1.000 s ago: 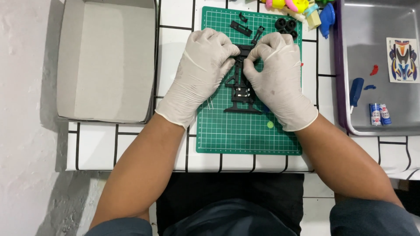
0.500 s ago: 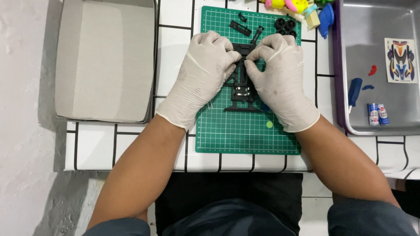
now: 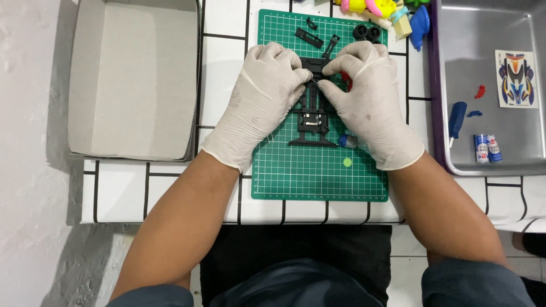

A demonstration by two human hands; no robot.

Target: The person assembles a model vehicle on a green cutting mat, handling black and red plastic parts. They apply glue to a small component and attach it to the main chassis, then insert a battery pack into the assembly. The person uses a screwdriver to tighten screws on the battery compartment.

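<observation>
We look down on our two white-gloved hands. Our left hand and right hand close their fingers on the far end of a black plastic toy-car chassis lying on a green cutting mat. It looks light, stiff and thin-ribbed, so probably easy to snap; the side rails seem the safest hold.

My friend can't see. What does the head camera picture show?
Two gloved hands, left hand and right hand, pinch a black toy car frame on a green cutting mat. An open cardboard box sits left, a grey metal tray right, on a white tiled table.
</observation>
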